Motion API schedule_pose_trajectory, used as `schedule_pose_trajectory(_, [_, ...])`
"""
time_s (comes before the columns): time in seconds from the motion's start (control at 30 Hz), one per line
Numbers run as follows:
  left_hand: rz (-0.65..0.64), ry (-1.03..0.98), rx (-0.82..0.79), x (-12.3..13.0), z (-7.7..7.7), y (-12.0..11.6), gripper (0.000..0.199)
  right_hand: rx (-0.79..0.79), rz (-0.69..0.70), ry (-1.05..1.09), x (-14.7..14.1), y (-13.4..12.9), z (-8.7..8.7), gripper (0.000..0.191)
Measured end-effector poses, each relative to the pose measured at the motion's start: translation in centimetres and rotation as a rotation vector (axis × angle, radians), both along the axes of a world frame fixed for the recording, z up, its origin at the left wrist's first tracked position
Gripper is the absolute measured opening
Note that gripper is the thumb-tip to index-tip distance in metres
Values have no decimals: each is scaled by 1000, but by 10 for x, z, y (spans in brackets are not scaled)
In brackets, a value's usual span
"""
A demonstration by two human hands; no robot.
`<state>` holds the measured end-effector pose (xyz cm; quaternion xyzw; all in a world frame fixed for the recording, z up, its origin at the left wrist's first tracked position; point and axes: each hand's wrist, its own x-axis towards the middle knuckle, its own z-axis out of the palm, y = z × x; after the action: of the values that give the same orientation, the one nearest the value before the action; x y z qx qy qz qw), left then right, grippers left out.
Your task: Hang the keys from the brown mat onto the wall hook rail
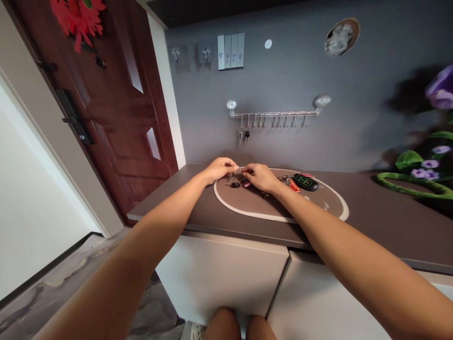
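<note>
My left hand (221, 170) is closed in a pinch over the mat, with a small bunch of keys (233, 181) just below its fingertips. My right hand (261, 176) also pinches at the same bunch, close beside the left; its fingers hide part of it. A dark piece and a pinkish piece show among the keys. Both hands are over a brown mat with a pale rim (255, 216). To the right of my right hand lies a black car key fob (306, 182) with green markings, next to a red tag (294, 186).
On the grey wall, a clear hook rail (279, 114) carries two hanging keys (244, 136) at its left. Two clear hooks (191, 55) are higher up. Purple flowers (426, 170) with green foliage stand at the right of the counter (375, 222). A dark red door (116, 108) is at left.
</note>
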<state>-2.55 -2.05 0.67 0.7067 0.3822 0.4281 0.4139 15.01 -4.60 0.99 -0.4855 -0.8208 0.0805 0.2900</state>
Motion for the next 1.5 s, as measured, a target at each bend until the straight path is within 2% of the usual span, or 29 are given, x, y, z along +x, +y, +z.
schedule_pose_trajectory(0.17, [-75,-180,-48,1,2,1,15,-51,42,192,-1,2,-3,16])
schedule_pose_trajectory(0.43, [-90,-373,-157,3,6,-4,11,-173,158,537,-8,-8,2,28])
schedule_pose_trajectory(0.73, [-143,-431,-190,5,5,-6,13,-228,210,620,-9,-10,4,28])
schedule_pose_trajectory(0.97, [-174,-450,-183,4,4,-5,15,-152,251,639,-7,-2,-1,28])
schedule_pose_trajectory(1.17, [-171,-437,-202,6,4,-6,17,-152,225,677,-5,-3,1,27])
schedule_pose_trajectory(1.5, [-120,-367,-166,7,4,-9,27,-22,142,611,-3,-8,6,27])
